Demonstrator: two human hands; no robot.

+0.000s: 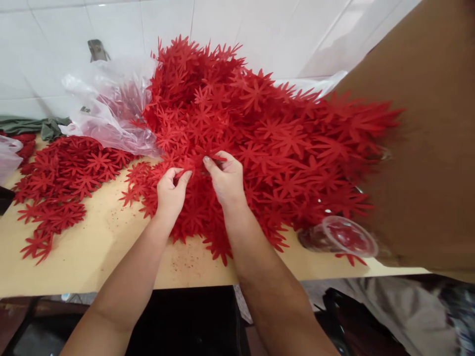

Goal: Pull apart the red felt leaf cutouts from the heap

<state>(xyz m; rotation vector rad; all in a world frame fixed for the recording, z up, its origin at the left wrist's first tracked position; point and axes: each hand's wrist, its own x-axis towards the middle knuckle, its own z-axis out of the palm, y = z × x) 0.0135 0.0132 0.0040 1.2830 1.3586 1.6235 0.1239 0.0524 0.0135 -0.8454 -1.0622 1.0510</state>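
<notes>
My left hand (171, 193) and my right hand (228, 180) are close together over a large heap of red flower-shaped cut-outs (285, 138). Thumb and forefinger of each hand are pinched on a red flower-shaped cut-out (196, 163) stretched between them. Its outline blends into the red heap behind, so its exact edges are hard to make out. The heap's pieces have several narrow petals each and lie piled to well above hand height. At the left is a lower pile of darker red cut-outs (76, 165).
A clear plastic bag (111, 106) slumps between the two piles. At the right, a clear plastic cup (339, 237) lies tilted beside a big brown cardboard box (423, 163). Dark green cloth (37, 127) lies far left. White tiles (111, 24) back the pale tabletop (100, 252).
</notes>
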